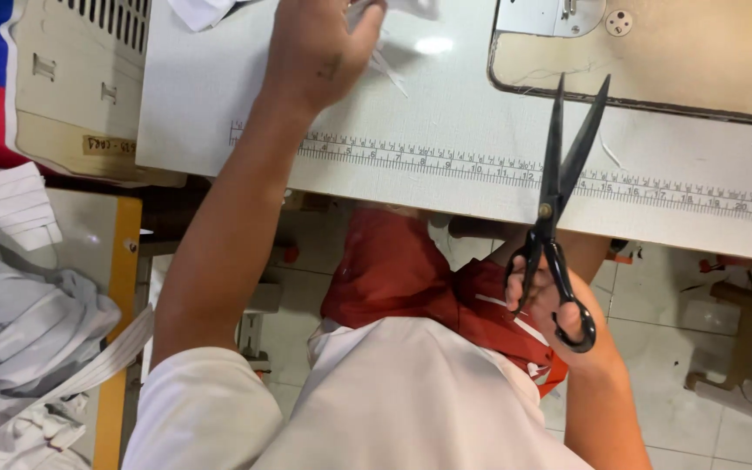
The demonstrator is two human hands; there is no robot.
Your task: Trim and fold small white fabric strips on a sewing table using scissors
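My right hand (pixel 550 300) grips the handles of black scissors (pixel 559 187) below the front edge of the white sewing table (pixel 446 122). The blades are spread apart and point up over the ruler strip (pixel 498 170) on the table. My left hand (pixel 319 48) reaches far across the table and pinches a small white fabric piece (pixel 385 57) at the top edge of the view; most of that piece is hidden by the fingers.
The sewing machine bed (pixel 654 52) lies at the top right. A beige machine part (pixel 71 78) sits at the top left. Grey and white fabric pieces (pixel 28 322) pile up on a yellow-edged stand at the left. Tiled floor and a wooden stool (pixel 741 331) show below.
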